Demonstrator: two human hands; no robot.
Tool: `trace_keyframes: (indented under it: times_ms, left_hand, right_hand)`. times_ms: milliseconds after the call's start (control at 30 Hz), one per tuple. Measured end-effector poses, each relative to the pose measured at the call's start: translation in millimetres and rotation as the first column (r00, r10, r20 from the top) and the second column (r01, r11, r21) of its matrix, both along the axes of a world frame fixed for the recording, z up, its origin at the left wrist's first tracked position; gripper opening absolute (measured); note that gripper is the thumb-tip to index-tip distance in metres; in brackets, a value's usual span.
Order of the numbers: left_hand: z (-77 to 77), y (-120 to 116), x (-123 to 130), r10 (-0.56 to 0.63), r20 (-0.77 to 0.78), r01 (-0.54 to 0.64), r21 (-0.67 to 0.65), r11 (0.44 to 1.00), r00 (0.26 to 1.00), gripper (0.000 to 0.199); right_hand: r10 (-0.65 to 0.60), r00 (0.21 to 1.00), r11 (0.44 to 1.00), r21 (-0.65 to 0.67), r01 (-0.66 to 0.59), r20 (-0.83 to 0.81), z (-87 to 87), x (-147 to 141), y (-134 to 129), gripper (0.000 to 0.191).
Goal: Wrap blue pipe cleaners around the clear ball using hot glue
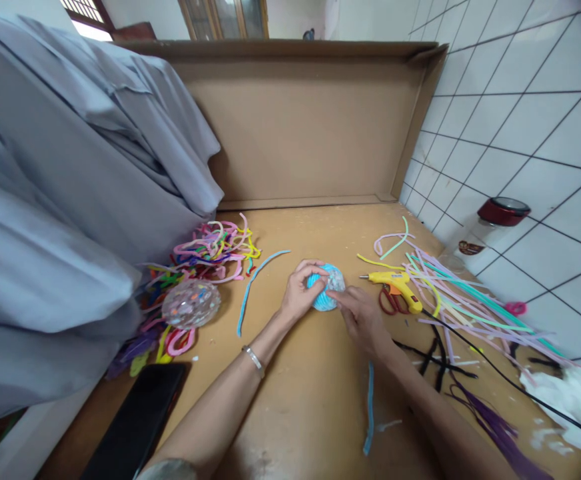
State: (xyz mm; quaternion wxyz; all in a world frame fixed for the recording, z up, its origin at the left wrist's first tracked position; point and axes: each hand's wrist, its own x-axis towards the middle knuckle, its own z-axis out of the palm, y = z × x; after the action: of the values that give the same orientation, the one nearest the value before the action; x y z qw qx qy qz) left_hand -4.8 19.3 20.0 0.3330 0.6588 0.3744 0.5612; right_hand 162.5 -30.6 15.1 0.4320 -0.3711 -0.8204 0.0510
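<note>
A roundish clear ball, partly covered in rows of bright blue pipe cleaner, is in the middle of the table. My left hand grips it from the left, thumb and fingers curled on the blue rows. From the right, my right hand presses its fingertips to the ball's near right side; its other fingers are curled, and what they pinch, if anything, is hidden. A loose blue pipe cleaner lies curved to the left. Another blue strip lies below my right wrist.
At left are a tangle of coloured pipe cleaners, a clear speckled ball and a black phone. A yellow glue gun, red-handled scissors, pastel pipe cleaners and a lidded jar are right. Cardboard stands behind.
</note>
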Motion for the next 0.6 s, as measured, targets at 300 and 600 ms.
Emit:
trace_keyframes:
  times_ms: [300,600]
  left_hand:
    - [0.1,2.2,-0.7,-0.020,0.004,0.021,-0.016,1.000,1.000,0.009]
    - [0.8,-0.7,-4.5,-0.050,-0.041,0.051,0.021,0.998,0.998,0.018]
  right_hand:
    - [-0.003,1.000,1.000,-0.007,0.003,0.005,-0.3,0.3,0.3,0.037]
    - [-0.006,1.000,1.000,-0.031,0.006,0.013,-0.6,0.6,0.1,0.036]
